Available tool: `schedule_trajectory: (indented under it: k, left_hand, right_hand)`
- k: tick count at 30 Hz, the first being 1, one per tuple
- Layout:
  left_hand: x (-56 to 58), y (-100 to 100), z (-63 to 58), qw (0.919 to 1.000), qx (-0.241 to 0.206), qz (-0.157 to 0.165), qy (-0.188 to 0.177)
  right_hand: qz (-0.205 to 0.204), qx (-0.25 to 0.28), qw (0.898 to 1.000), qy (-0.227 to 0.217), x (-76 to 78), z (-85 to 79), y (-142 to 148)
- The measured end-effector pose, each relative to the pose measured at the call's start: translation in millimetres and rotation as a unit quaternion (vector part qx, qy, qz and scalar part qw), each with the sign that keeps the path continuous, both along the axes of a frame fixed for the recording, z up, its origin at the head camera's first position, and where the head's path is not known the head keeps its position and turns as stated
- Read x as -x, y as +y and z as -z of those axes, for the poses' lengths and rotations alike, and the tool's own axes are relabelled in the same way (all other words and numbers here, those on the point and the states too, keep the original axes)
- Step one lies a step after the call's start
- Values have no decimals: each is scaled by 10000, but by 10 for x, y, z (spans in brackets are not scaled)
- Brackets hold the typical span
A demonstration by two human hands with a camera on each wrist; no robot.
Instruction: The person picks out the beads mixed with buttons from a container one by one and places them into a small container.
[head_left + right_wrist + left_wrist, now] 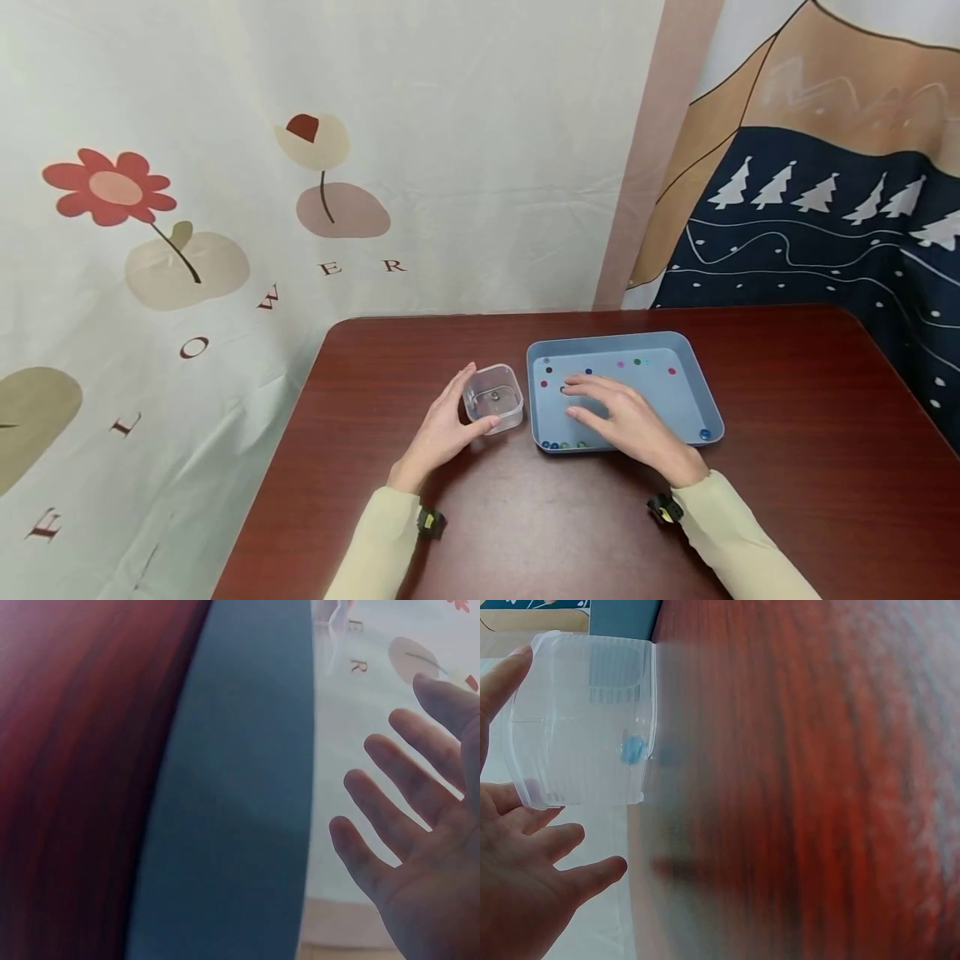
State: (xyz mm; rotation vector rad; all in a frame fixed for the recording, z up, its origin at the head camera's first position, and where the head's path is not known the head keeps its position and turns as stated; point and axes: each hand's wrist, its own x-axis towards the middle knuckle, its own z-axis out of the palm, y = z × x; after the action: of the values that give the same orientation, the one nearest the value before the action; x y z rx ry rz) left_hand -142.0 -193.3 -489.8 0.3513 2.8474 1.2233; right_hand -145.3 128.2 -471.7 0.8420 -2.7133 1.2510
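A small clear plastic container (512,422) stands on the table just left of a blue tray (675,404). My left hand (441,429) holds it, thumb on the near side and fingers along the left side. Inside it, a blue bead (632,749) shows through the wall in the left wrist view. My right hand (628,418) hovers over the tray with fingers spread and nothing between them. Several small beads lie scattered in the tray, among them a red bead (672,371) and a dark blue bead (588,372); others line the near edge.
The dark red wooden table (360,392) extends around the tray and container. Behind it hangs a printed curtain (480,167) with flowers, letters and trees. At the tray's near right corner lies a larger blue bead (705,434).
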Motion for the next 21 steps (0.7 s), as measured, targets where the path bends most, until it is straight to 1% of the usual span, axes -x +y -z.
schedule_trajectory:
  k: [5,8,12,16,21]
  left_hand:
    - [4,5,11,10000,-12,-32,16]
    - [5,5,7,10000,-19,-25,12]
    - [5,4,3,10000,48,-14,-24]
    - [5,6,0,9999,81,-23,-56]
    - [9,6,0,9999,94,-57,-117]
  right_hand:
    - [-94,-133,9999,-55,-23,56,160]
    - [-188,-203,9994,-206,-24,68,238]
    - [-276,-350,9986,-290,-16,85,314]
    - [-336,-450,9983,-178,-3,108,357]
    - [-352,-538,9978,-181,13,122,387]
